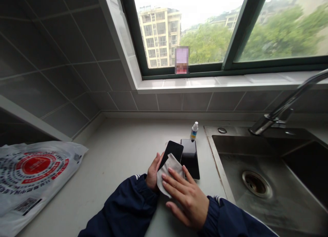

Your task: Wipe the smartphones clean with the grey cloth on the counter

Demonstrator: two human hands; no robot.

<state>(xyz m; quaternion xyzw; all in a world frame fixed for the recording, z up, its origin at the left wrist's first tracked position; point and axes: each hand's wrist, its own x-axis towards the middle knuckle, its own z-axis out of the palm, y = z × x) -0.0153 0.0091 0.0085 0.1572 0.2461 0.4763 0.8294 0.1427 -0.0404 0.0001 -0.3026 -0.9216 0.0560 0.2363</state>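
Observation:
My left hand (153,172) is closed around the side of a black smartphone (173,149), which it holds tilted above the counter. A light grey wiping cloth (172,163) with a zigzag edge covers the lower part of the phone's screen. Flat on that cloth lies my right hand (185,194), its fingers stretched out and the thumb apart. Just beyond the phone, a larger black tablet (190,156) rests screen up on the counter, partly hidden by my right hand. Behind the tablet stands a small white spray bottle (194,130) with a blue and yellow label.
On the right is a steel sink (225,165) with a drain (257,184) and a chrome faucet (271,119). A white plastic bag (51,151) with red print lies at the left on the white counter (115,151). Behind runs a tiled wall below a window sill (205,83).

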